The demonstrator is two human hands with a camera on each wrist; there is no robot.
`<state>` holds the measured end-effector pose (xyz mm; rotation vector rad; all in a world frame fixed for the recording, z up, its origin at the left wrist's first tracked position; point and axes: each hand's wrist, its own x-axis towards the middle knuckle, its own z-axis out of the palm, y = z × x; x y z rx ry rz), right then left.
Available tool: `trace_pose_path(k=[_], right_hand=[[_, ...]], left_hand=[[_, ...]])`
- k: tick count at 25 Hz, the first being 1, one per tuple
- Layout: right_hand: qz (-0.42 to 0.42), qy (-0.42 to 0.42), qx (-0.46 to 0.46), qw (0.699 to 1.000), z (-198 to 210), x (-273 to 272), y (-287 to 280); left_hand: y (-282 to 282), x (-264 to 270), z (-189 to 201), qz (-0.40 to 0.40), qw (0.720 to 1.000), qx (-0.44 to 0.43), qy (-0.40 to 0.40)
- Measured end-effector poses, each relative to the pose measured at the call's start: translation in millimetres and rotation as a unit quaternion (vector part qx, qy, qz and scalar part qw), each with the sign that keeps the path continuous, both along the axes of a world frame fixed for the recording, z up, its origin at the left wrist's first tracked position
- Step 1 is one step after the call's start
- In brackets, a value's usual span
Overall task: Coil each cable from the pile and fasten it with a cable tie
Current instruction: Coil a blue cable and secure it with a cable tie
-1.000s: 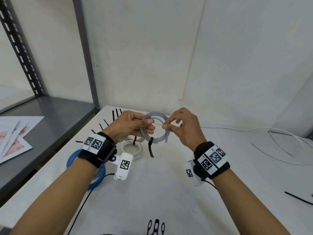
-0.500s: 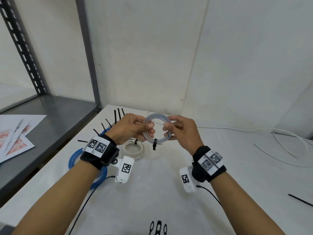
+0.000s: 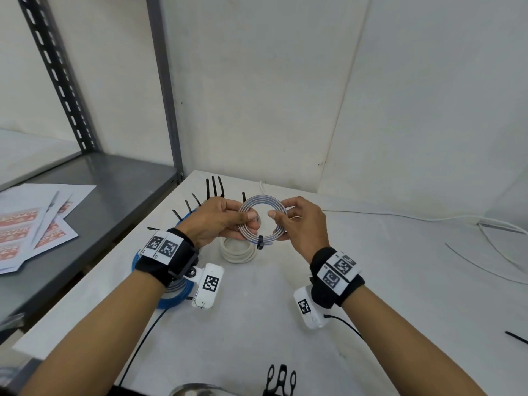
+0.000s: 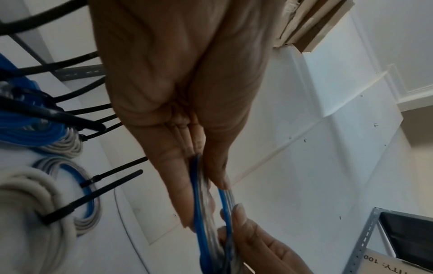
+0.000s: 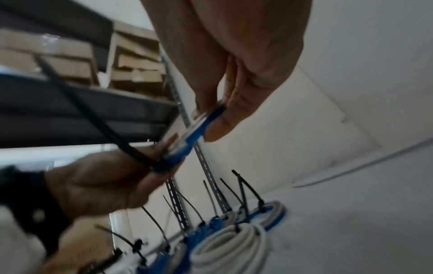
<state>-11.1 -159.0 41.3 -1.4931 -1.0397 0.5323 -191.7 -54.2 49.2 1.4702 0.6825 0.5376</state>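
A small coil of blue-and-grey cable (image 3: 262, 199) is held up above the white table (image 3: 257, 310), fastened by a black cable tie (image 3: 260, 242) at its lower edge. My left hand (image 3: 225, 221) pinches the coil's left side between thumb and fingers. My right hand (image 3: 297, 221) pinches its right side the same way. In the left wrist view the coil (image 4: 203, 204) runs edge-on between my fingers. The right wrist view shows the coil (image 5: 199, 126) in my fingertips, with the tie's long tail (image 5: 93, 118) sticking out.
Finished coils lie at the table's left rear: a white one (image 3: 237, 252), a blue one (image 3: 177, 295) under my left wrist, several more behind with tie tails sticking up. Loose white cable (image 3: 485, 224) trails at the right. A grey shelf (image 3: 85, 201) with papers stands left.
The coil has turned to face me and sits squarely between both hands. The tie's tail, hanging below the coil a second ago, no longer shows there.
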Motion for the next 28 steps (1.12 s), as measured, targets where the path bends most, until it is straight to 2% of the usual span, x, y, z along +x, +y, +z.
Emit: trace_pose_path(k=[3,5,10,12,15,18,22,25,28], right_hand=[[0.1,0.107,-0.024,0.989,1.3,2.5,0.2],[0.159,0.14,-0.052,0.976,2.1,6.6,-1.6],[0.192,0.13,-0.135,0.963,-3.3,8.6,-0.4],[0.216,0.122,-0.174,0.953,-9.3,5.4,0.6],[0.243,0.076,-0.252,0.934,-22.5,-0.2,6.3],[0.222,0.054,-0.304,0.925,-38.0,-6.7,13.6],[0.221,0.058,-0.327,0.917,-45.1,-17.5,18.0],[0.235,0.058,-0.34,0.909,-45.9,-22.7,19.9],[0.219,0.017,-0.351,0.91,-51.1,-30.6,21.5]], left_hand=[[3.2,-7.6,-1.5,0.033,0.999,-0.02,-0.024],[6.3,-15.1,-0.3,0.022,0.999,-0.021,-0.012],[16.3,-31.3,3.4,0.006,0.999,-0.022,0.027],[21.3,-35.3,1.5,-0.021,0.995,0.007,0.098],[24.6,-32.3,-9.2,-0.062,0.965,0.074,0.244],[25.1,-26.0,-18.0,-0.068,0.905,0.169,0.384],[19.0,-19.6,-15.1,-0.067,0.886,0.174,0.424],[13.0,-16.6,-14.5,-0.07,0.861,0.218,0.455],[11.4,-16.0,-17.9,-0.075,0.856,0.222,0.46]])
